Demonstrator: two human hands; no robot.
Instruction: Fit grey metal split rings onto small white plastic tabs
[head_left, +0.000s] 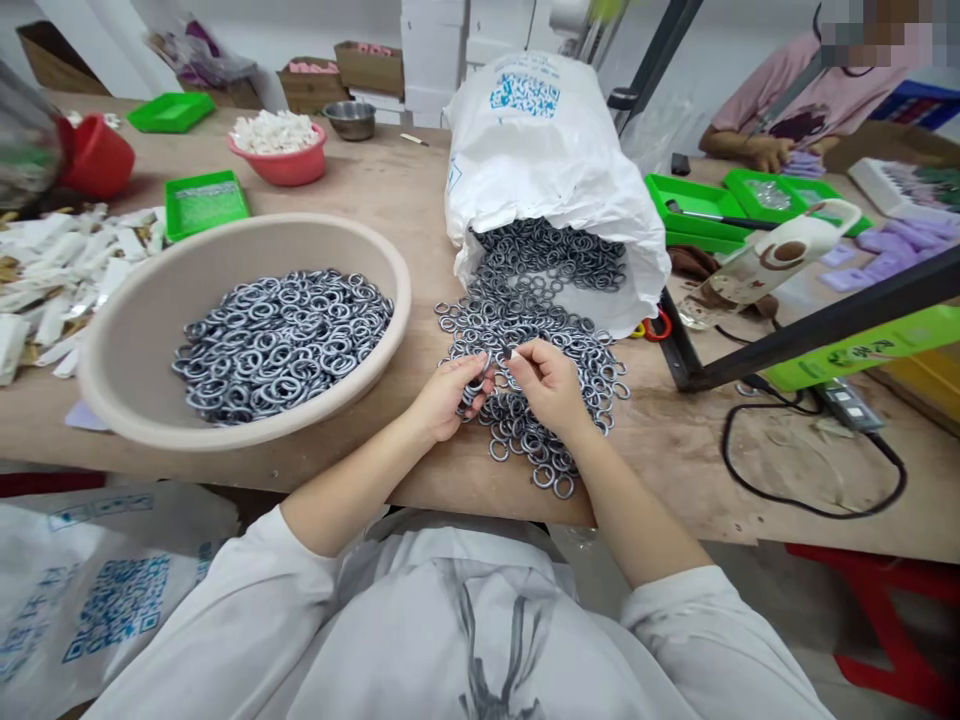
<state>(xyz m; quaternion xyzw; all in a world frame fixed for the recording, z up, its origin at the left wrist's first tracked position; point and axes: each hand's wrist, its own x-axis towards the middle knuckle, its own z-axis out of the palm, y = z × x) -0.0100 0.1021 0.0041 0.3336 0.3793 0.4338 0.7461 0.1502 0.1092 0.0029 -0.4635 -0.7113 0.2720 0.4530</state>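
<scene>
Several dark grey rings sit in my left hand (456,395), its fingers curled around them. My right hand (549,388) is close beside it, thumb and forefinger pinched on a small dark piece whose kind I cannot make out. Both hands are over a pile of loose grey rings (540,440) on the table. The pile spills from the mouth of a white sack (547,150) lying on its side. Left of my hands stands a wide beige basin (127,370) holding many similar rings (289,345).
A black metal frame bar (810,335) slants across the right side, near a power strip (847,405) and its cable. White pieces (52,290) lie at far left. A red bowl (289,165) and green trays (206,205) stand behind the basin. Another person (795,110) works at back right.
</scene>
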